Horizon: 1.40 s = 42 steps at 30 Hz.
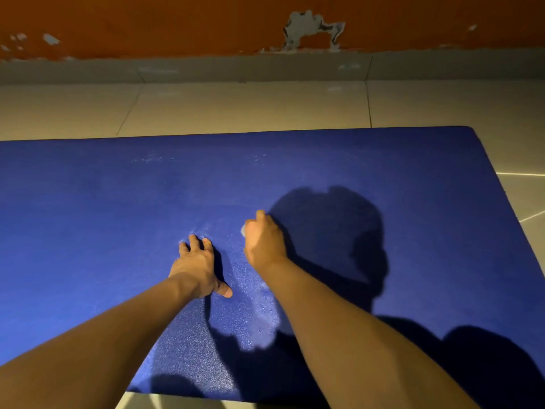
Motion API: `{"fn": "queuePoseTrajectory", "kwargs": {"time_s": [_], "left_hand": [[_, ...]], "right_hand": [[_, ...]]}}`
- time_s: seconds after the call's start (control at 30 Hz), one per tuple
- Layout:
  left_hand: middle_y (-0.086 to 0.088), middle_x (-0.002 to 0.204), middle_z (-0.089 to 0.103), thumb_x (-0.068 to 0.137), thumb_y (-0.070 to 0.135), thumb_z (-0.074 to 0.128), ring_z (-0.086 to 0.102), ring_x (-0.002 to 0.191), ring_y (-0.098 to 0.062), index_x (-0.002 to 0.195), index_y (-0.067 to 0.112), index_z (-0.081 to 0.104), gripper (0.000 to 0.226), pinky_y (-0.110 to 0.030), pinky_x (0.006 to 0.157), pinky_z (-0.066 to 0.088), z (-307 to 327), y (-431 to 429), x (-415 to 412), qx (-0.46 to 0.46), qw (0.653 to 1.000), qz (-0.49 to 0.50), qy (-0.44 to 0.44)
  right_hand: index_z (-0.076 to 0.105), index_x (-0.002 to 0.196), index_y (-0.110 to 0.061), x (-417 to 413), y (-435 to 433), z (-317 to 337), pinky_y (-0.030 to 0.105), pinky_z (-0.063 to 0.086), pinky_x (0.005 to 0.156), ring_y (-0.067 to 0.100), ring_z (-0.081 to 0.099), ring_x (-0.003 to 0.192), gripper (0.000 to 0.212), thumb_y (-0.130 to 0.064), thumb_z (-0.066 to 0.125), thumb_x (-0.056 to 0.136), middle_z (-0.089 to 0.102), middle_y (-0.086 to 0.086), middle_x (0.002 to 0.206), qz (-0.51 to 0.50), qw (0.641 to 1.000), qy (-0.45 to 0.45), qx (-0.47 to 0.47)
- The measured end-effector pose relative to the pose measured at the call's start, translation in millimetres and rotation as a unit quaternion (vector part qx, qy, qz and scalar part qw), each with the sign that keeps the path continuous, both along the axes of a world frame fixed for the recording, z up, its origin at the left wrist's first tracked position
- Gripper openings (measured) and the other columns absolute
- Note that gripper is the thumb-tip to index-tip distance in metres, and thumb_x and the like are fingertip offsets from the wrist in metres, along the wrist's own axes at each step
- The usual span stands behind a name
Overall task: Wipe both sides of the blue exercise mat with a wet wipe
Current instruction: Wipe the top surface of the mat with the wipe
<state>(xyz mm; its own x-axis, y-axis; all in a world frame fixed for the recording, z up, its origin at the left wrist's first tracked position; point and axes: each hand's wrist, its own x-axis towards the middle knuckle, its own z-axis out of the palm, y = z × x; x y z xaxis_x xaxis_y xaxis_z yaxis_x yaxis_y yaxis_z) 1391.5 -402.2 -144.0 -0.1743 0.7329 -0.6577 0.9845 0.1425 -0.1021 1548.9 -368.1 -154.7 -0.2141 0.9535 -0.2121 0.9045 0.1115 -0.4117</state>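
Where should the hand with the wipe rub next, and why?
Probably forward, toward the far edge. The right hand grips the wet wipe mid-mat, the left hand presses the blue mat flat beside it, and pale specks show near that far edge, seemingly not yet wiped.

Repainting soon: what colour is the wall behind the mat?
Wall is orange, peeling to grey; head view.
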Motion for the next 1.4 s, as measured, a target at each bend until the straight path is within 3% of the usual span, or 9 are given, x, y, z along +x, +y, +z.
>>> {"fn": "queuePoseTrajectory", "kwargs": {"time_s": [0.17,0.3,0.43,0.63,0.77,0.93,1.13,1.3,1.4], "left_hand": [[-0.016,0.167,-0.010,0.055,0.063,0.091,-0.004,0.153,-0.043,0.161,0.008,-0.004,0.152,-0.054,0.118,0.034,3.2,-0.3,-0.2,-0.002,1.000,-0.004,-0.005],[-0.016,0.167,-0.014,0.057,0.063,0.090,-0.008,0.154,-0.043,0.161,0.008,-0.006,0.152,-0.055,0.117,0.034,5.4,-3.5,-1.3,-0.003,1.000,-0.004,-0.009],[-0.017,0.167,-0.011,0.057,0.066,0.089,-0.004,0.153,-0.044,0.160,0.007,-0.004,0.151,-0.053,0.113,0.040,4.0,-4.4,-0.3,0.006,1.000,-0.013,-0.003],[-0.020,0.166,-0.001,0.053,0.072,0.087,0.004,0.152,-0.047,0.159,0.005,0.005,0.150,-0.053,0.109,0.045,3.3,-5.4,-1.6,0.025,0.999,-0.034,0.008],[-0.018,0.165,0.005,0.050,0.079,0.083,0.011,0.151,-0.043,0.159,0.009,0.008,0.150,-0.051,0.106,0.047,-1.4,-7.2,-8.8,0.047,0.998,-0.048,-0.002],[-0.021,0.165,0.003,0.055,0.082,0.078,0.010,0.151,-0.047,0.160,0.007,0.004,0.149,-0.052,0.109,0.045,-0.6,-6.3,-14.0,0.036,0.997,-0.073,-0.002],[-0.021,0.167,-0.007,0.068,0.078,0.074,0.006,0.152,-0.047,0.161,0.010,-0.008,0.141,-0.052,0.112,0.041,7.0,-6.2,-27.1,0.013,0.991,-0.131,0.000],[-0.024,0.166,-0.007,0.068,0.080,0.073,0.006,0.151,-0.049,0.160,0.008,-0.012,0.144,-0.052,0.116,0.035,6.0,-5.9,-17.9,0.005,0.991,-0.133,0.035],[-0.024,0.166,-0.006,0.064,0.078,0.077,0.006,0.152,-0.049,0.160,0.006,-0.011,0.148,-0.053,0.115,0.037,3.1,-2.6,-14.5,-0.002,0.991,-0.121,0.049]], "right_hand": [[0.062,0.103,-0.007,42.5,7.9,-3.5,0.039,0.039,0.070,0.036,0.058,0.099,0.016,0.000,0.051,0.093,0.054,0.015,0.115,0.019,0.999,-0.015,0.023],[0.060,0.097,-0.008,100.6,4.9,-5.0,0.039,0.042,0.066,0.033,0.058,0.090,0.003,-0.006,0.058,0.097,0.054,0.012,0.116,-0.072,0.995,-0.071,0.003],[0.063,0.101,-0.007,93.2,3.1,-2.5,0.039,0.051,0.074,0.033,0.060,0.094,0.007,-0.010,0.057,0.100,0.053,0.013,0.122,-0.165,0.984,-0.062,-0.025],[0.069,0.116,-0.011,4.9,-14.1,-0.1,0.040,0.051,0.092,0.033,0.056,0.108,0.023,-0.011,0.062,0.094,0.048,0.013,0.126,-0.040,0.998,-0.039,-0.008],[0.051,0.141,-0.009,-21.7,-25.8,3.7,0.046,0.039,0.110,0.033,0.044,0.126,0.051,-0.020,0.062,0.092,0.042,0.012,0.139,0.034,0.993,-0.115,-0.007],[0.032,0.149,-0.010,-14.3,-34.4,22.9,0.050,0.030,0.112,0.034,0.036,0.132,0.062,-0.020,0.057,0.093,0.033,0.009,0.149,0.091,0.973,-0.184,-0.105],[-0.001,0.160,-0.021,-4.9,-46.5,27.9,0.051,0.021,0.117,0.034,0.021,0.145,0.073,-0.020,0.042,0.102,0.002,0.001,0.167,0.091,0.941,-0.228,-0.232],[0.029,0.147,-0.018,-9.4,-44.1,7.7,0.042,0.036,0.097,0.029,0.044,0.123,0.059,-0.014,0.055,0.094,0.047,0.003,0.139,0.078,0.962,-0.259,-0.040],[0.053,0.123,-0.024,11.1,-40.1,1.6,0.039,0.038,0.091,0.028,0.050,0.114,0.039,-0.008,0.060,0.088,0.053,0.002,0.119,0.079,0.967,-0.243,0.010]]}}
